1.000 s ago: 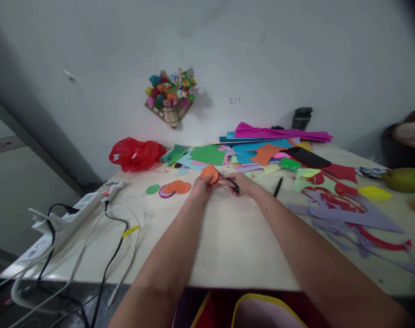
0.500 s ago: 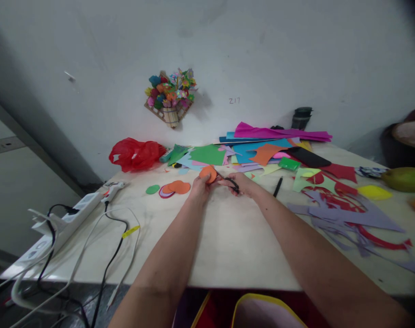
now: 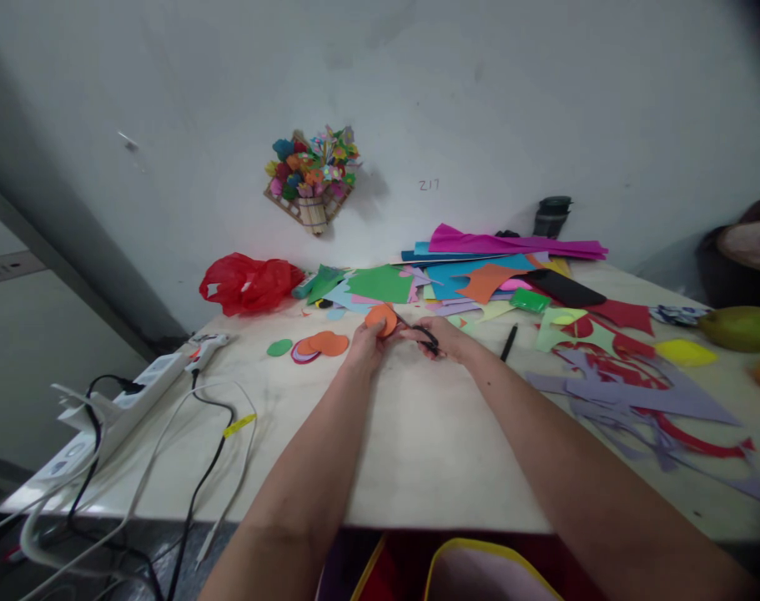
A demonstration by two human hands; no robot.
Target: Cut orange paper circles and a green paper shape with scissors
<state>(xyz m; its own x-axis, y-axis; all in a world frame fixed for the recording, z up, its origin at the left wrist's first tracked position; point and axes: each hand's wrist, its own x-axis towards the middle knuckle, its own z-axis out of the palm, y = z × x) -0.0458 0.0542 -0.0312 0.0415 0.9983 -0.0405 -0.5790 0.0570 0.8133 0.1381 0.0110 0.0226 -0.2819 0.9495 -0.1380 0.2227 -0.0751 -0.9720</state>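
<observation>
My left hand (image 3: 368, 344) pinches an orange paper disc (image 3: 381, 317) above the middle of the table. Black-handled scissors (image 3: 426, 338) are in my right hand (image 3: 445, 335), their blades reaching left to the disc's right edge. The blades are partly hidden by my fingers and the paper. Left of my hands lie overlapping orange discs (image 3: 328, 342), with a purple-and-red-edged disc (image 3: 304, 353) partly under them. A green disc (image 3: 279, 347) rests a little farther left.
Behind my hands are green sheets (image 3: 383, 284), a red plastic bag (image 3: 251, 284) and magenta rolls (image 3: 510, 242). Lilac and red scraps (image 3: 661, 392), a black pen (image 3: 509, 342) and a green packet (image 3: 530, 300) lie right. A white power strip (image 3: 123, 409) with cables lines the left edge.
</observation>
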